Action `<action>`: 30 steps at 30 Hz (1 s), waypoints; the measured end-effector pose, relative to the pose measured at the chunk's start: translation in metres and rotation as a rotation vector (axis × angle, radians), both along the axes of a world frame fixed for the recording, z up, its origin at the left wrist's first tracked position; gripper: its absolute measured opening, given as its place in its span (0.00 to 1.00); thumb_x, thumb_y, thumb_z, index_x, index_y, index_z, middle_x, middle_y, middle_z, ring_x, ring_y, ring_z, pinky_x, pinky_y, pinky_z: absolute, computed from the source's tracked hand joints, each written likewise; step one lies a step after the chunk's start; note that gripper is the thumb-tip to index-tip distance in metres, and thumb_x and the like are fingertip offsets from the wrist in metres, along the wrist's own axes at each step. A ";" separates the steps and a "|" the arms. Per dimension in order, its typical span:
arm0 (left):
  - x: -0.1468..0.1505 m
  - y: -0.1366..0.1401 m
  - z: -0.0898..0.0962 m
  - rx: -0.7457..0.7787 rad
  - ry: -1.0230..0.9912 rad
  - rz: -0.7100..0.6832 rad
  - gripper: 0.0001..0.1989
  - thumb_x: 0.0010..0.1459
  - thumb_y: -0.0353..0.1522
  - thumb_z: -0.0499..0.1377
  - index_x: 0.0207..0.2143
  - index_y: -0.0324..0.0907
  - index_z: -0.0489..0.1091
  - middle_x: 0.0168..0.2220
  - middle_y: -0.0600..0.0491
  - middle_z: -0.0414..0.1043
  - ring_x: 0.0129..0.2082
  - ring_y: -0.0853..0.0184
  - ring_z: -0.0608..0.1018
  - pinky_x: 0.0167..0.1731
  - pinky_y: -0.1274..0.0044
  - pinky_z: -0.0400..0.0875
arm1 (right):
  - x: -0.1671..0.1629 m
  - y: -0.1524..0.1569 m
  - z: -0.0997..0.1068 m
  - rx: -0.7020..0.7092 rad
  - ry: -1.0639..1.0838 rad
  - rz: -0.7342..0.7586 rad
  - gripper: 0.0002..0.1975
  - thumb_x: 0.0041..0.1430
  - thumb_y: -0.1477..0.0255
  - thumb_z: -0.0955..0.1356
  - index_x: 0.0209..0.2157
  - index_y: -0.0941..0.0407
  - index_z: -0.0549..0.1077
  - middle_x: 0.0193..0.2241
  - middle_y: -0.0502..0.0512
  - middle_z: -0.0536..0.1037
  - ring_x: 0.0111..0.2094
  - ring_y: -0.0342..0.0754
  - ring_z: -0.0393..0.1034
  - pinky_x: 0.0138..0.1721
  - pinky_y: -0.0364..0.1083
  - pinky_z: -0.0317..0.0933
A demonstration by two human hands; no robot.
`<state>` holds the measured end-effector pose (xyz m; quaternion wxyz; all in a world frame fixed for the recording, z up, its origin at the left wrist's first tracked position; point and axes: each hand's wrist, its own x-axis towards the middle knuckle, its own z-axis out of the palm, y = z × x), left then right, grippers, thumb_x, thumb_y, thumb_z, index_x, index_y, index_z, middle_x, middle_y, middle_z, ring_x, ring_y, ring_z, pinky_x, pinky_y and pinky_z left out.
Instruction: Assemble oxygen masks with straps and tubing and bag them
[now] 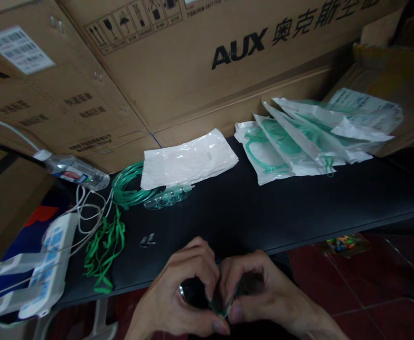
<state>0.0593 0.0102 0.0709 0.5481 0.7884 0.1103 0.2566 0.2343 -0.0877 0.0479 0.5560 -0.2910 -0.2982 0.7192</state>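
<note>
My left hand (189, 283) and my right hand (267, 288) meet at the near edge of the black table, fingers curled in a pinch. Between their fingertips is a small clear, greenish plastic piece (224, 310); the fingers hide most of it, so its kind is unclear. A ring is on my left hand. Beyond it lie two small shiny strips (148, 240) and a tangle of green straps (105, 248). Farther back are a coil of green tubing (122, 193), several clear plastic pieces (169, 197) and a stack of white pouches (189, 163).
Several sealed pouches with green tubing (299, 137) lean against a cardboard box at the back right. Large cartons (193, 89) wall off the rear. At left are a water bottle (75, 172), a power strip (51, 264) and loose white cables (86, 208).
</note>
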 end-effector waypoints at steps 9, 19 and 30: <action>0.006 -0.005 -0.029 -0.512 0.255 0.441 0.14 0.62 0.42 0.64 0.35 0.41 0.81 0.37 0.49 0.77 0.42 0.61 0.77 0.44 0.73 0.68 | 0.009 0.017 -0.021 0.031 -0.602 -0.323 0.16 0.62 0.68 0.74 0.52 0.49 0.77 0.50 0.54 0.79 0.52 0.52 0.74 0.54 0.50 0.66; 0.031 -0.038 -0.044 -1.060 0.030 0.877 0.22 0.41 0.48 0.76 0.32 0.41 0.84 0.33 0.48 0.82 0.39 0.61 0.78 0.41 0.74 0.71 | 0.005 0.023 -0.044 0.413 -1.053 -0.428 0.20 0.56 0.83 0.76 0.48 0.52 0.80 0.49 0.57 0.80 0.51 0.54 0.74 0.53 0.51 0.70; 0.019 -0.034 -0.072 -0.824 0.149 0.753 0.26 0.49 0.56 0.69 0.26 0.40 0.81 0.21 0.56 0.68 0.25 0.69 0.68 0.30 0.76 0.65 | 0.015 0.033 -0.045 0.399 -0.994 -0.288 0.16 0.63 0.72 0.75 0.50 0.41 0.82 0.48 0.54 0.84 0.57 0.61 0.71 0.58 0.58 0.66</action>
